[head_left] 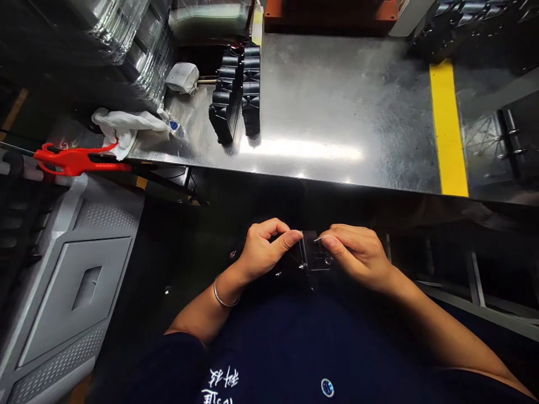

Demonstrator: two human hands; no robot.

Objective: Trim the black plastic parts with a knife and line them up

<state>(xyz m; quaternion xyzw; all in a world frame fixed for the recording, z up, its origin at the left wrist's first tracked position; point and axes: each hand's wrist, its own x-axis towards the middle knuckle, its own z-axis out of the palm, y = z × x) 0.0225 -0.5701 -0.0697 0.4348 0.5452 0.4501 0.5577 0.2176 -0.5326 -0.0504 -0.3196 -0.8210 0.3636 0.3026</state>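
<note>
My left hand [267, 247], with a bangle on its wrist, is closed in a pinch at the upper edge of a black part [315, 255]. The part has a shiny edge and a small round hole, and much of it blends into the dark background. On its other side my right hand [357, 252] pinches thumb against forefinger. From that pinch a small thin, pale-tipped piece [318, 239] points toward the black part. It is too small to tell its kind or whether it touches the part.
In front of me runs a metal table [320, 112] with a yellow tape stripe [448, 129]. Two ribbed black parts [238, 95] stand on it, near a white cloth [126, 123]. To the left are red scissors-like handles [80, 160] and a grey cart [80, 280].
</note>
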